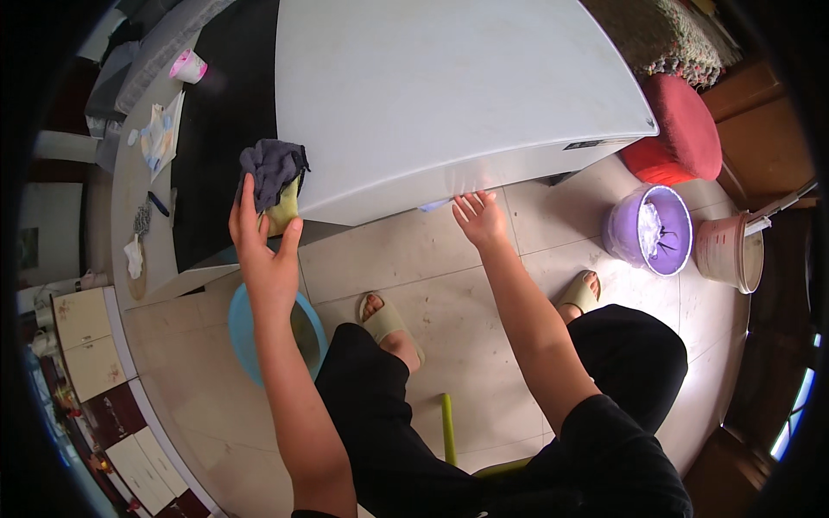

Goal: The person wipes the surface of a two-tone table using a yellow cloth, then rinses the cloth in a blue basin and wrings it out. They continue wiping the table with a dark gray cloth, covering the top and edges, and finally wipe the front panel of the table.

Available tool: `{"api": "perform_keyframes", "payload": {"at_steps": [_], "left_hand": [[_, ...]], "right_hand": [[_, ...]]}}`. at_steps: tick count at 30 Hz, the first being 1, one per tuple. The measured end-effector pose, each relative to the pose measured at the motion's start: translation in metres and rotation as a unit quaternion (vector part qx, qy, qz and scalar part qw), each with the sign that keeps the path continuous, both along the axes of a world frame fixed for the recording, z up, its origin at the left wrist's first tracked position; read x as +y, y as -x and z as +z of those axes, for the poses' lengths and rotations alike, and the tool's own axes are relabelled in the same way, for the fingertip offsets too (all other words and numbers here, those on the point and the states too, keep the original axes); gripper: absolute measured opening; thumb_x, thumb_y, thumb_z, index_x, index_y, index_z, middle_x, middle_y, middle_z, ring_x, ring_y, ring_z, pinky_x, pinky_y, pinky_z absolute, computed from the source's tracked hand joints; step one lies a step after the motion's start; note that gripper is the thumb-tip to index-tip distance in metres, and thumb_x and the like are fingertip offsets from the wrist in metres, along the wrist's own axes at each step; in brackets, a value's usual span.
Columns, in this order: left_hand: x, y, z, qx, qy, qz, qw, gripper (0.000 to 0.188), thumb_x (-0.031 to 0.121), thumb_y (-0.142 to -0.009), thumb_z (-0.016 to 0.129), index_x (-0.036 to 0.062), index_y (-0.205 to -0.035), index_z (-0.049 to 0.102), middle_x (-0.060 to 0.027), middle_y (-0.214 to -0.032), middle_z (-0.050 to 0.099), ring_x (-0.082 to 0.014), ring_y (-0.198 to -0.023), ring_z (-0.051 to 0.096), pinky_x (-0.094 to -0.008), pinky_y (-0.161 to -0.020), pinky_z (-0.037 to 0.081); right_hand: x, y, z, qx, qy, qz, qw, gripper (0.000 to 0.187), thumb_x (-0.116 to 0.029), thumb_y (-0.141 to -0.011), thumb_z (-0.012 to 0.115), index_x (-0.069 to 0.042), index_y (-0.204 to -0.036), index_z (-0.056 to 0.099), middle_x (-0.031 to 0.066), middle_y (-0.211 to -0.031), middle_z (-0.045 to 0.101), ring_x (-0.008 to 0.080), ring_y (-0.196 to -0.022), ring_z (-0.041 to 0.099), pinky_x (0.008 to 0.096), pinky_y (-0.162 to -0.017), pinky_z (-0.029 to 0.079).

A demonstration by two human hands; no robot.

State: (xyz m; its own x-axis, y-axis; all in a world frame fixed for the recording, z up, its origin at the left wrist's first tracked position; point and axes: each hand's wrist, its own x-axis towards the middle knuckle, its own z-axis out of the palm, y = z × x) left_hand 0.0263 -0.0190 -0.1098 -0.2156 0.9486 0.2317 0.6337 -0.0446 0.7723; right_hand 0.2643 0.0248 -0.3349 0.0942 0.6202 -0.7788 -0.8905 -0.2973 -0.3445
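A dark grey cloth (269, 173) with a yellow-green part (283, 210) is bunched at the near left corner of a large white box-shaped appliance (449, 86). My left hand (269, 259) grips it between thumb and fingers. Farther right, my right hand (481, 220) is turned palm up with its fingers apart, at the lower edge of the appliance's front side. Whether the fingertips touch that edge I cannot tell. Just left of them, a small pale blue strip (434, 205) shows along the edge.
A black-topped table (220, 129) adjoins the appliance on the left, holding a pink-and-white cup (187, 66). Below my left arm stands a blue basin (243, 332). To the right are a purple bin (617, 229), a pinkish bucket (721, 250) and a red stool (682, 129).
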Motion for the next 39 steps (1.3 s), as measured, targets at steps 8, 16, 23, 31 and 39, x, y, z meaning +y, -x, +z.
{"api": "perform_keyframes", "payload": {"at_steps": [8, 16, 23, 31, 39], "left_hand": [[0.001, 0.002, 0.002, -0.004, 0.015, -0.005, 1.000, 0.062, 0.005, -0.078, 0.059, 0.0167, -0.132, 0.031, -0.0136, -0.134, 0.022, -0.0251, -0.118, 0.036, -0.0385, -0.098, 0.033], [-0.001, 0.005, 0.000, 0.007, 0.015, -0.013, 1.000, 0.062, 0.007, -0.078, 0.059, 0.0177, -0.132, 0.031, -0.0145, -0.134, 0.023, -0.0250, -0.119, 0.035, -0.0377, -0.099, 0.033], [-0.001, 0.004, 0.003, -0.002, 0.030, -0.006, 1.000, 0.063, 0.007, -0.078, 0.060, 0.0177, -0.132, 0.031, -0.0139, -0.134, 0.023, -0.0241, -0.119, 0.034, -0.0368, -0.099, 0.032], [-0.003, 0.005, 0.002, -0.007, 0.028, -0.013, 0.999, 0.063, 0.007, -0.077, 0.060, 0.0190, -0.132, 0.031, -0.0128, -0.134, 0.022, -0.0233, -0.119, 0.035, -0.0362, -0.099, 0.032], [0.001, 0.004, 0.002, 0.001, 0.017, -0.013, 1.000, 0.062, 0.005, -0.077, 0.060, 0.0182, -0.131, 0.033, -0.0122, -0.133, 0.025, -0.0232, -0.117, 0.036, -0.0354, -0.097, 0.033]], "right_hand": [[-0.006, 0.001, -0.023, -0.031, -0.025, 0.024, 0.999, 0.039, -0.040, -0.092, 0.030, -0.008, -0.112, 0.040, 0.0100, -0.107, 0.044, 0.0294, -0.105, 0.044, 0.0401, -0.085, 0.042], [-0.030, 0.006, -0.016, 0.131, -0.084, 0.045, 0.987, 0.016, -0.010, -0.090, 0.035, -0.007, -0.103, 0.044, 0.0087, -0.114, 0.043, 0.0274, -0.108, 0.043, 0.0429, -0.097, 0.033], [-0.047, 0.007, -0.033, 0.184, -0.199, -0.008, 0.962, 0.039, 0.002, -0.065, 0.042, -0.006, -0.103, 0.046, 0.0081, -0.110, 0.047, 0.0245, -0.109, 0.044, 0.0419, -0.097, 0.031], [-0.027, 0.008, -0.022, 0.326, -0.241, -0.142, 0.903, 0.038, -0.036, -0.080, 0.046, -0.007, -0.104, 0.053, 0.0068, -0.116, 0.051, 0.0239, -0.111, 0.043, 0.0390, -0.095, 0.033], [-0.004, -0.014, -0.012, 0.077, -0.009, -0.027, 0.997, 0.056, -0.042, -0.085, 0.044, -0.004, -0.124, 0.032, 0.0154, -0.130, 0.030, 0.0317, -0.114, 0.038, 0.0489, -0.089, 0.038]]}}
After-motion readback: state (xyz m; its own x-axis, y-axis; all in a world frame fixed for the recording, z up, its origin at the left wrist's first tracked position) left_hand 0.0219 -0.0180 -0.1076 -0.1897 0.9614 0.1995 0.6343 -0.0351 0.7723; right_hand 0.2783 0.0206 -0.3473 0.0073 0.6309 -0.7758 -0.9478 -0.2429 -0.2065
